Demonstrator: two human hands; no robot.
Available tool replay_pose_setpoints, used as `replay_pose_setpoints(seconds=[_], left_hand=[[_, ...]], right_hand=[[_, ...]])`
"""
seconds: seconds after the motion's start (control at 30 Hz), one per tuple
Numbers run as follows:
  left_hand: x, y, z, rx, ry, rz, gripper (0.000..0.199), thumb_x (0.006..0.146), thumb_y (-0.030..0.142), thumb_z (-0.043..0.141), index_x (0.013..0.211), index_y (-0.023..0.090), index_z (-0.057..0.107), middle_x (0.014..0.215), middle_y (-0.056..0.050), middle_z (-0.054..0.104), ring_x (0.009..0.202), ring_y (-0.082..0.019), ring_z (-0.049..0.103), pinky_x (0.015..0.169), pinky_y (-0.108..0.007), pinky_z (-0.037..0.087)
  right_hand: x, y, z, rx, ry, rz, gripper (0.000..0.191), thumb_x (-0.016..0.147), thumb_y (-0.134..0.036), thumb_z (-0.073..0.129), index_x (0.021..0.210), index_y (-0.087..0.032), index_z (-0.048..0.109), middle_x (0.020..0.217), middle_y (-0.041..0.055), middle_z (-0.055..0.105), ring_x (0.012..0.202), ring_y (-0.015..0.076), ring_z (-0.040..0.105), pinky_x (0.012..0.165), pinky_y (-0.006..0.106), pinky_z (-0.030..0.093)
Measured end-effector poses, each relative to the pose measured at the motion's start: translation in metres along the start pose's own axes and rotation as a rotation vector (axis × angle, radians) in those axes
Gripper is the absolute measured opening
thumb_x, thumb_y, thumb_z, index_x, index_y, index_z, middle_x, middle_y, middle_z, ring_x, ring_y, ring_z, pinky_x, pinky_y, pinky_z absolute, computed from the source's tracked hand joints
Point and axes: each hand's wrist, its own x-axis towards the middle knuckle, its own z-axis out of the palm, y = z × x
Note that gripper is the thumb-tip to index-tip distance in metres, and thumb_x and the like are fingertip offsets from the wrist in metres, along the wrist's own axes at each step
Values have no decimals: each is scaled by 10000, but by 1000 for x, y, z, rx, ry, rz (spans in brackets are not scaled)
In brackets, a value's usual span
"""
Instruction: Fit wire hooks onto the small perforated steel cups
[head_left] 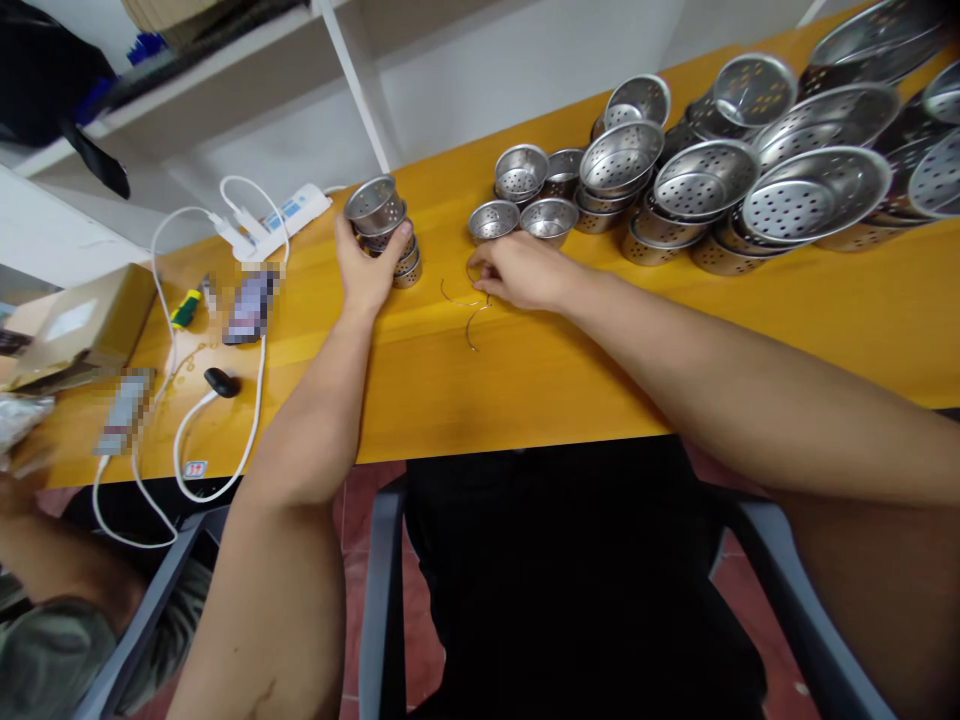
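Observation:
My left hand (370,265) is wrapped round a stack of small perforated metal cups (375,208), which stands a little tilted on the yellow table (427,400). My right hand (517,272) has its fingers pinched together at a thin curved wire (478,272), just in front of the small perforated cups (493,220). More thin curved wire (469,328) lies on the table between my hands, partly touching near my right fingertips.
Stacks of larger perforated metal bowls (705,175) fill the back right. A power strip (289,220), white cables, a phone (250,305), a screwdriver (186,309) and a cardboard box (90,325) lie at left. Another person's arm (60,555) is at lower left.

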Motion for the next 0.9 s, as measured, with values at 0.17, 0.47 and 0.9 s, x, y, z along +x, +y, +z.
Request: replay_pose_setpoints(seconds=[0.17, 0.47, 0.9], left_hand=[[2, -8, 4, -39, 101, 10, 1058, 799, 1173, 800, 1464, 377, 588, 1536, -58, 829, 1554, -349, 760, 1448, -683, 590], [1, 20, 1, -102, 68, -125, 1330, 449, 1387, 586, 1318, 381, 638, 1416, 28, 929, 1568, -287, 705, 1478, -711, 519], [-3, 28, 0, -111, 178, -70, 1204, 603, 1342, 620, 1296, 358, 660, 1450, -24, 887, 1417, -266, 743, 1394, -702, 547]], right_hand=[[-4, 0, -14, -105, -109, 25, 270, 1061, -181, 697, 1193, -236, 927, 1240, 151, 943, 1164, 383, 898, 1013, 480, 665], [-17, -16, -47, -248, -353, 65, 222, 1094, -169, 784, 1265, -207, 921, 1193, 120, 917, 1058, 317, 825, 840, 393, 499], [-19, -36, -54, -378, -497, 144, 235, 1082, -286, 857, 1254, -160, 955, 1097, 128, 915, 972, 309, 833, 733, 382, 462]])
